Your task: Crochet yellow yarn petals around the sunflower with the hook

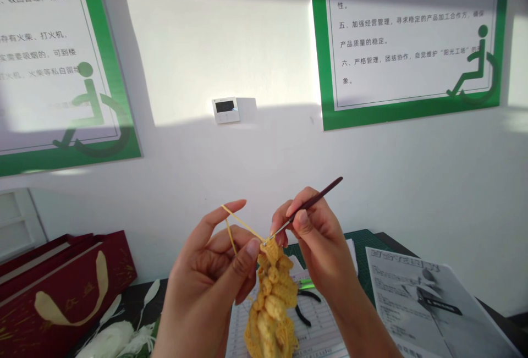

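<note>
Starting at the left, a red gift bag [78, 281] lies on the dark table [142, 297], and a soft white bundle [108, 341] sits just beside it. Next comes the left hand [202, 275]. Its first finger stands up with yellow yarn [243, 224] looped over it, so the yarn runs tight across to the tip of the tool. Its thumb comes down on the top edge of a bumpy yellow crochet piece [272, 297] and pinches it, and the other fingers curl in behind. The crochet piece hangs down from that pinch, over a printed form [317, 330], and its low end goes out of view. To the right, the right hand [317, 231] holds a thin dark crochet hook [315, 201] like a pen, with the thumb and first finger shut on it and the other fingers bent in. The hook's tip is right at the top edge of the crochet, where the yarn meets it, so this looks like the middle of making a stitch. The tight yarn seems to call for the tip to catch it and pull it through. Past that hand are black pliers [303, 314], a green mat [363, 253], and a sheet of printed pages [429, 303].
</note>
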### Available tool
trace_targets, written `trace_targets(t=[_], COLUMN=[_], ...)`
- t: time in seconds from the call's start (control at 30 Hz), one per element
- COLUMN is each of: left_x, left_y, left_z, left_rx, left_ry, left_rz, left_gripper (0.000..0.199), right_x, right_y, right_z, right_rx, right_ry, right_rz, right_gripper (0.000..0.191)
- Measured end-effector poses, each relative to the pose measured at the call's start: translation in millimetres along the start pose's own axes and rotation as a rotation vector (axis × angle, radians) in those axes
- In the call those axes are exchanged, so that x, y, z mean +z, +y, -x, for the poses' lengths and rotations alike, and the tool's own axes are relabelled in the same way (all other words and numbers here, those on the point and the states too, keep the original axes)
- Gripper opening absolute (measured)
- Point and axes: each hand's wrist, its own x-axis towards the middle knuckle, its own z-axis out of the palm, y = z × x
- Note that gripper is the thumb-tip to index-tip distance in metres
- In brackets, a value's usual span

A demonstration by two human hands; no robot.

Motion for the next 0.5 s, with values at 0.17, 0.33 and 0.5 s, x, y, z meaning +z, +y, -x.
trace_targets(t=[0.17, 0.33, 0.5], left_x=[0.6, -0.4, -0.4], left_y=[0.6, -1.8, -1.3], left_z=[0.4, -0.3, -1.1], left_rx=[-0.009, -0.009, 0.026], left_ry=[0.001, -0.013, -0.048], left_rz=[-0.013, -0.005, -0.019], left_gripper=[0.05, 0.051, 0.05], right_x=[-1.3, -2.9, -0.5], right_y=[-1.0, -1.9, -2.3], right_z=[0.2, 2.0, 2.8], right_rx=[-0.082, -0.1, -0.129], right_ry=[-0.019, -0.04, 0.004], right_rz=[0.043, 0.074, 0.125], right_gripper=[0.015, 0.011, 0.012])
